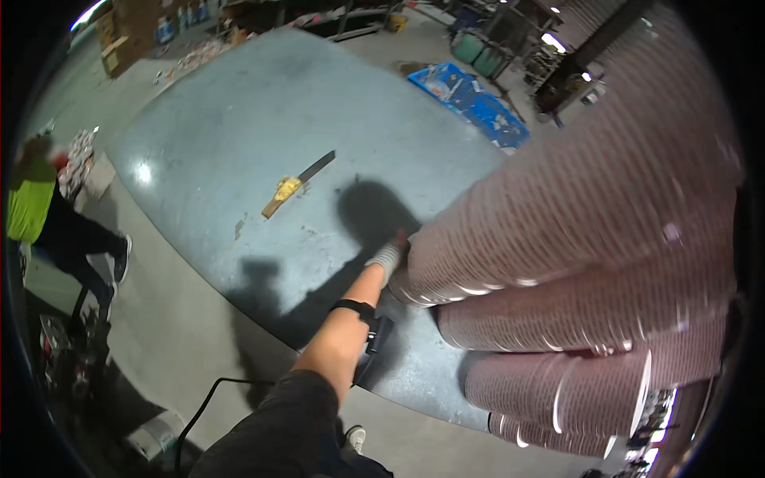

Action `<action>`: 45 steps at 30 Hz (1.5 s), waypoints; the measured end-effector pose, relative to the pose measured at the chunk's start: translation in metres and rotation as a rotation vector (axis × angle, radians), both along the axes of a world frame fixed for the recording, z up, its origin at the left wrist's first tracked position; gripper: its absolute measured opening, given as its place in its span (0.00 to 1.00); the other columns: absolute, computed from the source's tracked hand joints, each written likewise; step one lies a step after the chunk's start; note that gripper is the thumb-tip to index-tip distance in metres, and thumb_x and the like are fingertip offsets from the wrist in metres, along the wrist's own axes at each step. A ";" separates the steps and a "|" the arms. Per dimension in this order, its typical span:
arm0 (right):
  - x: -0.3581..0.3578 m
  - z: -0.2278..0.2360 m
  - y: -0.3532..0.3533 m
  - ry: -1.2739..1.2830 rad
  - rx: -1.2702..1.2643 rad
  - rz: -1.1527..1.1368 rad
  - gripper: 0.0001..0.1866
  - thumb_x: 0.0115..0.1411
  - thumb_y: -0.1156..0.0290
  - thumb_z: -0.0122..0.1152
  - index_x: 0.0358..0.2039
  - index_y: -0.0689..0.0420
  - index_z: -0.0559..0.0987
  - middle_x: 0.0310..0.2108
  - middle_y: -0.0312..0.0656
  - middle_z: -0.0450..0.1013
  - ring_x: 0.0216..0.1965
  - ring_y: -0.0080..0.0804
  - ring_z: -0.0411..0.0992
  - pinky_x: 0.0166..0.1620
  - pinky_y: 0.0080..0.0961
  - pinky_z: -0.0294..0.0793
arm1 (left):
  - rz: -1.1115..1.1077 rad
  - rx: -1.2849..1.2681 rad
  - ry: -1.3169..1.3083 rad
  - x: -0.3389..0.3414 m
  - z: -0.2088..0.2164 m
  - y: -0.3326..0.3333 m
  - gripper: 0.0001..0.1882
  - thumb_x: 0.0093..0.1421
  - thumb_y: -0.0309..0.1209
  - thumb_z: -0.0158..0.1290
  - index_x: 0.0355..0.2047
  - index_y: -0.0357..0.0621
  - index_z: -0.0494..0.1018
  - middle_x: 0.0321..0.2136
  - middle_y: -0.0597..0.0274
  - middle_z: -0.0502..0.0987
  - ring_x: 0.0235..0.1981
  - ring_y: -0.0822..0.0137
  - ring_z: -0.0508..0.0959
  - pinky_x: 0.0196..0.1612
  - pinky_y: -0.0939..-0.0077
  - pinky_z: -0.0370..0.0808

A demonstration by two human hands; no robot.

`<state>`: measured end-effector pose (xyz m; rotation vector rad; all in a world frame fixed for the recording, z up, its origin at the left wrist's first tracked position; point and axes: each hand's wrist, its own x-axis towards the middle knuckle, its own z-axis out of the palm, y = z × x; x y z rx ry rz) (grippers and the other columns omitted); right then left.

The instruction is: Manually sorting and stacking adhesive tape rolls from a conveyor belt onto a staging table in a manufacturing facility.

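My left hand (387,258), in a pale knit glove with bare fingertips, is at the lower end of a long stack of nested cups (558,191). Its fingers curl against the side of that stack, partly hidden by it. Pinkish and finely ribbed by its rims, the stack slants up to the right and casts a shadow on the grey tabletop (239,119). More such stacks lie just below it, among them a middle stack (542,323) and a nearer stack (550,390). A dark strap is around my left forearm. My right hand is out of sight.
On the tabletop lies a knife (300,185) with yellow wrapping at its handle. Blue crates (470,103) stand beyond the table's far right edge. A person in a bright yellow-green top (33,199) is at the left. A black cable (209,394) curves near the floor.
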<state>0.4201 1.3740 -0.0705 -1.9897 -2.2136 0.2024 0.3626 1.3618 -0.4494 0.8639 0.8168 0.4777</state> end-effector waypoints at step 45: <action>-0.351 0.136 -0.387 1.162 0.044 1.032 0.24 0.69 0.52 0.46 0.51 0.58 0.75 0.50 0.40 0.75 0.50 0.31 0.72 0.51 0.30 0.72 | 2.340 0.162 0.167 -0.504 0.273 -1.092 0.23 0.71 0.45 0.41 0.54 0.40 0.72 0.50 0.56 0.77 0.50 0.63 0.77 0.57 0.67 0.71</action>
